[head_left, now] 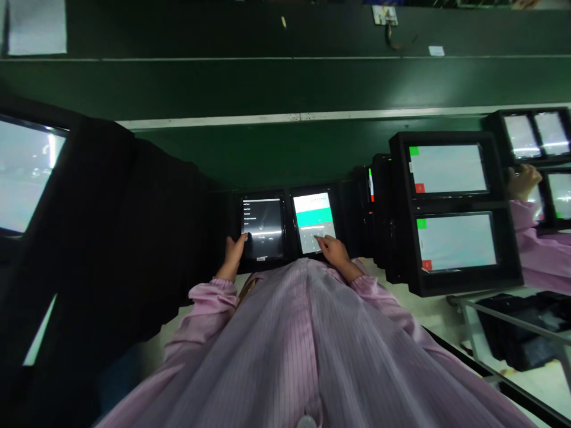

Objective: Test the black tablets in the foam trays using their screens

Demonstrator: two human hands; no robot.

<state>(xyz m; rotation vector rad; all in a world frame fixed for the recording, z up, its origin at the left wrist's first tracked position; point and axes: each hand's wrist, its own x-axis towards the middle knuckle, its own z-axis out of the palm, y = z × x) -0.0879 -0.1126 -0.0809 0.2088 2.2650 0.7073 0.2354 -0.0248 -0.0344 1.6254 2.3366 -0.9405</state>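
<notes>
Two upright tablet screens sit side by side in a black frame before me. The left tablet (266, 223) shows a dark menu with white text lines. The right tablet (307, 208) shows a white page with a green band and a keypad. My left hand (233, 255) is at the left tablet's lower left edge, its thumb over the screen and its other fingers partly hidden, apparently gripping the edge. My right hand (336, 252) points a finger at the right tablet's keypad, over the lower part of the screen; whether it touches cannot be made out.
At right, a black case (464, 202) holds two screens with green and red corner marks. Beyond it, another person's hand (525, 181) is beside more screens (520, 137). A large screen (27, 172) stands at left. A green bench (267, 89) runs behind; a metal frame (513, 315) is lower right.
</notes>
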